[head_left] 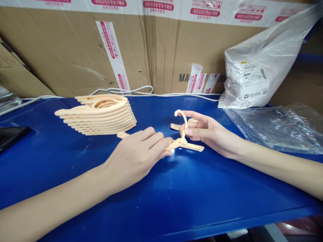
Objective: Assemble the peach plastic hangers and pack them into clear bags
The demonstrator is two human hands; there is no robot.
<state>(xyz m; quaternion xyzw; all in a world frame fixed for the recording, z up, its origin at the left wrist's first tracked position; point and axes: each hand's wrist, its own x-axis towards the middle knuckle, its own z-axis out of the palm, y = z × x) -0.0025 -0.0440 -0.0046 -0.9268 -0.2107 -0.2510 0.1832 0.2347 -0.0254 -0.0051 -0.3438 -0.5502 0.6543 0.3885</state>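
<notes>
Both hands are on one cream-coloured plastic clothes hanger [179,142] just above the blue table. My left hand [142,149] is wrapped round one arm of it, and that arm's tip sticks out beyond the knuckles. The hanger's curved hook points up, and my right hand [202,129] pinches the base of the hook between thumb and fingers. Behind my right fingers lies another cream piece [176,126], partly hidden, so I cannot tell its full shape. To the left stands a neat stack of several matching hangers [101,116].
The blue table [161,201] runs up to a large cardboard box [75,50], with a white cable [148,88] along its foot. A wrapped, labelled package [252,77] stands at the back right beside clear plastic film [280,127]. A dark flat object [12,136] lies at the left edge.
</notes>
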